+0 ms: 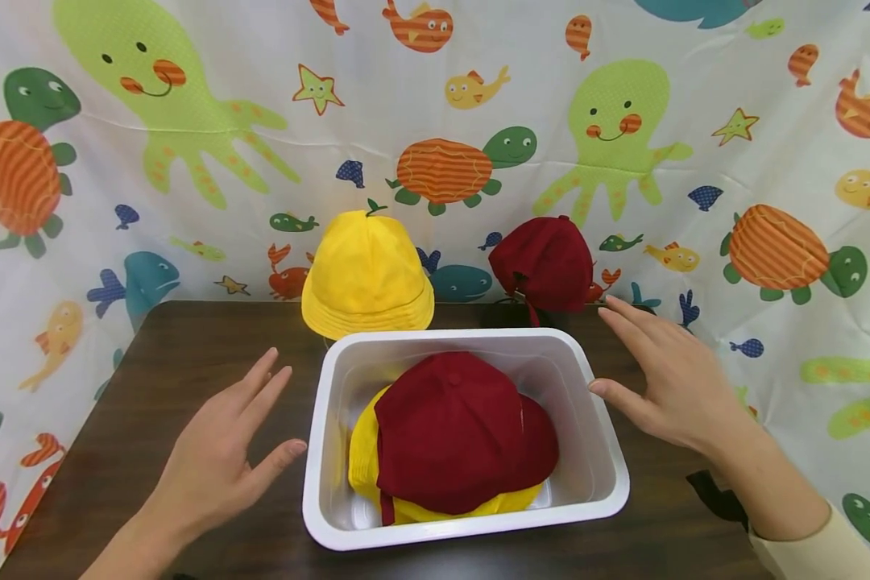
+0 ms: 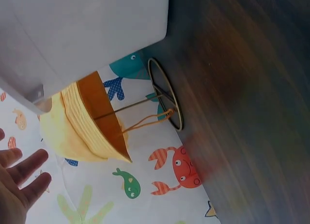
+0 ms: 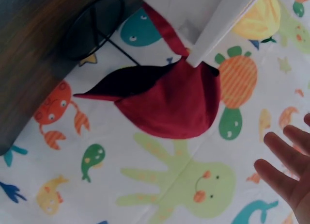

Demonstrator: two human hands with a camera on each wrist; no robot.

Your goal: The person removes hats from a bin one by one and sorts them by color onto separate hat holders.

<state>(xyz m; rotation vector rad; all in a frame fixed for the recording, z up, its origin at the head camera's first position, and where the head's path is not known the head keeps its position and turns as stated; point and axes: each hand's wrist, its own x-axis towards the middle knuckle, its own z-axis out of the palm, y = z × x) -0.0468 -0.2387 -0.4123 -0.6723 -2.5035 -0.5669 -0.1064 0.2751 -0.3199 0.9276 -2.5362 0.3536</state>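
Note:
A white plastic tub (image 1: 594,507) stands on the dark table. Inside it a dark red cap (image 1: 453,435) lies on top of a yellow hat (image 1: 364,451), whose brim shows around the cap. To the left of the tub hovers my left hand (image 1: 221,451), fingers extended and holding nothing. On the other side my right hand (image 1: 670,370) is spread, its thumb close to the tub's right rim; whether it touches I cannot tell. Behind the tub are a second yellow hat (image 1: 368,270) with a green sprout and another dark red cap (image 1: 544,262), each on a stand.
Wire stands with ring bases hold up the rear hats: a brass-coloured stand (image 2: 167,95) and a black stand (image 3: 94,27). A white curtain (image 1: 246,48) printed with sea animals hangs behind the wooden table (image 1: 210,346) and at its sides.

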